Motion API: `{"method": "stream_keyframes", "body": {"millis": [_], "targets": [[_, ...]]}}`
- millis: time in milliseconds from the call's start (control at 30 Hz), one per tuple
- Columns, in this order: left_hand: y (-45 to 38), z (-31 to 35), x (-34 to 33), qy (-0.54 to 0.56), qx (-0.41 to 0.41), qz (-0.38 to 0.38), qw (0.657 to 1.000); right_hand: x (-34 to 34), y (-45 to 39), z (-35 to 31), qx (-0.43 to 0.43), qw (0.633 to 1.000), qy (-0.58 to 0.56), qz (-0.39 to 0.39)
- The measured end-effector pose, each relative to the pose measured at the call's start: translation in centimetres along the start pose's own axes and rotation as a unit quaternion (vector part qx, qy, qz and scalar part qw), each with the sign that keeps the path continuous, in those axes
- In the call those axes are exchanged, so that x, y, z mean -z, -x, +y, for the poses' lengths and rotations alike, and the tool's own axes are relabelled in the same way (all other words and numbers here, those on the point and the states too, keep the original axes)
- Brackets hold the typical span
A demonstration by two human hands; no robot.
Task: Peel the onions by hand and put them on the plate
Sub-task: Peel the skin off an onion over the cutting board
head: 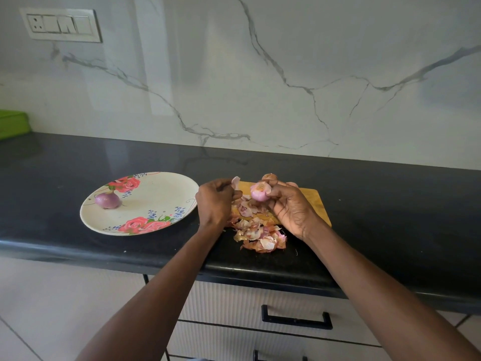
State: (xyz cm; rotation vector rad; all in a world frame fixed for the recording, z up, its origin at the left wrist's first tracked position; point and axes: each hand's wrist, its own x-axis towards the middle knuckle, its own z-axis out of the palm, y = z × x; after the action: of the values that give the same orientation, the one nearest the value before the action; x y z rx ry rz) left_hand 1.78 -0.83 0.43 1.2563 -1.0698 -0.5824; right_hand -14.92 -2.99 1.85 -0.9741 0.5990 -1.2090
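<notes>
Peel scraps (260,237) heaped lower centre, dropped clear of plate. Right hand (291,207) grips half-peeled onion (260,192) above cutting board (312,201); left hand (214,200) pinches torn skin flake (235,182). Peeled onion (108,200) on plate (156,194), centre left.

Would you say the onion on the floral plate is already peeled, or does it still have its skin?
Peeled: the onion lying on the floral plate shows smooth, glossy purple flesh, with no papery brown skin.
</notes>
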Motion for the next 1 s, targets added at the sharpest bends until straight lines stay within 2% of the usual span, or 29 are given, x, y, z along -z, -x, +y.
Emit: {"method": "stream_keyframes", "body": {"millis": [133, 333, 467, 667, 733, 867, 1000], "targets": [[0.1, -0.2, -0.1, -0.054, -0.036, -0.003, 0.998, 0.2, -0.1, 0.1, -0.023, 0.999, -0.017, 0.016], [0.3, 0.1, -0.2, -0.117, -0.078, -0.039, 0.989, 0.2, -0.1, 0.0, -0.036, 0.999, -0.018, -0.022], [0.7, 0.4, -0.2, -0.070, -0.091, -0.108, 0.988, 0.2, 0.0, -0.2, -0.020, 1.000, -0.008, -0.002], [1.4, 0.8, -0.1, -0.063, -0.112, -0.147, 0.981, -0.1, 0.2, -0.1, 0.002, 0.999, 0.039, 0.008], [1.5, 0.8, -0.1, -0.068, -0.115, -0.148, 0.980, -0.2, 0.3, -0.1, 0.006, 0.998, 0.054, 0.009], [1.4, 0.4, -0.1, -0.104, -0.161, -0.100, 0.976, -0.2, 0.1, 0.1, 0.012, 0.997, 0.066, 0.031], [1.3, 0.2, -0.2, -0.101, -0.177, -0.131, 0.970, -0.2, 0.1, 0.1, 0.016, 0.997, 0.062, 0.034]]}}
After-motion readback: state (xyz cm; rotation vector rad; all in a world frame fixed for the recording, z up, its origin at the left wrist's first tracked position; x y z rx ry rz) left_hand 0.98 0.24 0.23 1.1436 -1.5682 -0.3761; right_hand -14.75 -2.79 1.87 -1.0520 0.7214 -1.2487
